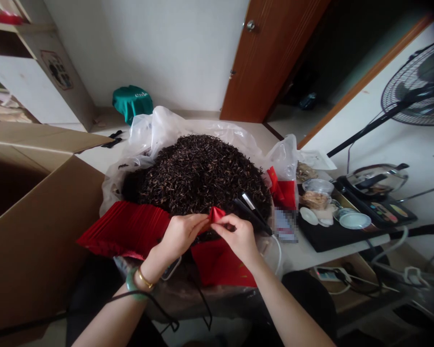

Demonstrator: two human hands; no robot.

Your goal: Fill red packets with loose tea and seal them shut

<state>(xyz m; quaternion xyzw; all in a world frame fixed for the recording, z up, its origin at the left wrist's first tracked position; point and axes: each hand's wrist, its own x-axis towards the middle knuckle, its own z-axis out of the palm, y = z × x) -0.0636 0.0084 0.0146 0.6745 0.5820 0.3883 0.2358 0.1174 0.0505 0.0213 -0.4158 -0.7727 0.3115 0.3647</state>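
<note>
My left hand (181, 234) and my right hand (238, 234) meet in front of me, both pinching the top of a small red packet (215, 214). The packet sits at the near edge of a big heap of dark loose tea leaves (198, 173) lying in a clear plastic bag (155, 127). A stack of flat red packets (126, 226) lies just left of my left hand. More red packets (220, 265) lie under my right wrist. A black tool with a metal strip (251, 209) rests on the heap by my right hand.
A large open cardboard box (32, 212) stands on the left. To the right a black tray (332, 233) carries a glass jar, small white dishes and a kettle (376, 178). A standing fan (415, 86) is at far right. A wooden door (271, 53) is behind.
</note>
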